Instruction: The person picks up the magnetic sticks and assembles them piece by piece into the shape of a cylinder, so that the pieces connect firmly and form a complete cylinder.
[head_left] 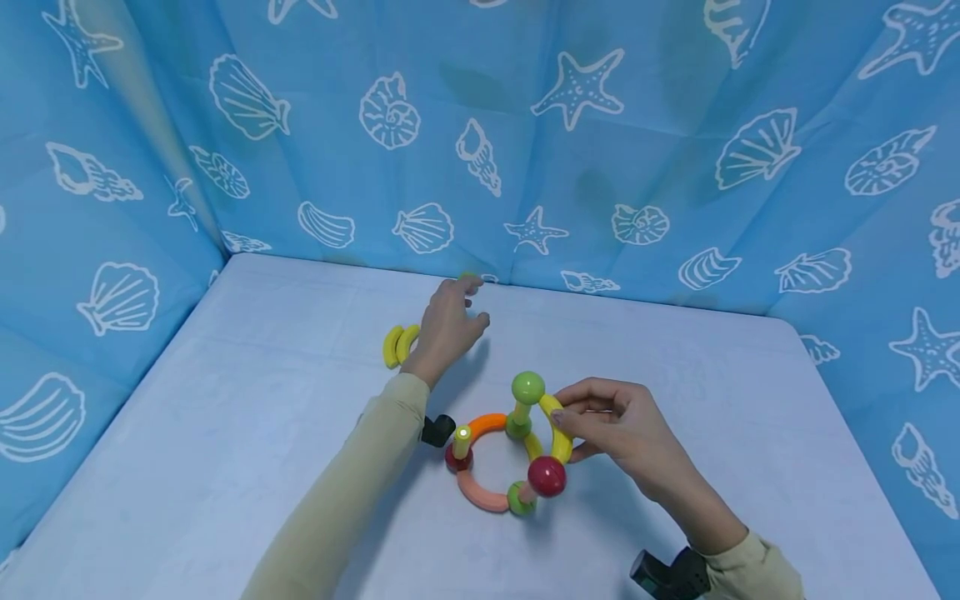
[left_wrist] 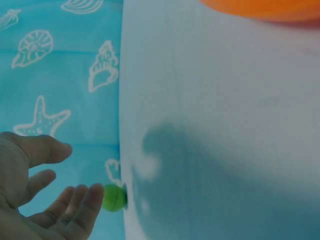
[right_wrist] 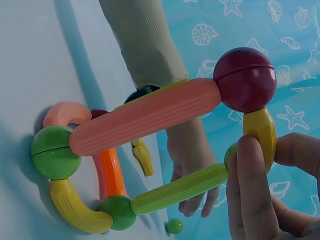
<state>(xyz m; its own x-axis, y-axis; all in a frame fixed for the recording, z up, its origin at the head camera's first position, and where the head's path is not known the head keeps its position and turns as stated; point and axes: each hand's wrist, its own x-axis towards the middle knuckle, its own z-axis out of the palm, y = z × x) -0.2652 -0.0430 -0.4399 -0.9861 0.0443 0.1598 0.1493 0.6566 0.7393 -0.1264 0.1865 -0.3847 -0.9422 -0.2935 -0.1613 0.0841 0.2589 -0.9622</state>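
My right hand [head_left: 633, 425] pinches a yellow curved stick [head_left: 557, 429] between thumb and fingers. That stick joins a red ball [head_left: 547, 477] and a green ball [head_left: 528, 388] atop a toy frame of balls and sticks. Its base ring has an orange curved stick [head_left: 487, 423], a pink curved stick [head_left: 480, 495] and another yellow one. Upright sticks in pink [right_wrist: 145, 117], light green [right_wrist: 181, 189] and yellow [head_left: 462, 443] rise from it. At the table's back edge my left hand [head_left: 448, 325] reaches out, fingers loosely bent, close to a loose green ball [left_wrist: 114, 198]; contact cannot be told.
Two yellow curved sticks [head_left: 392, 346] lie left of my left wrist, partly behind it. A white cloth covers the table [head_left: 247, 375]. A blue curtain [head_left: 450, 167] with shell prints hangs along the back and sides. Each wrist carries a small black camera [head_left: 671, 575].
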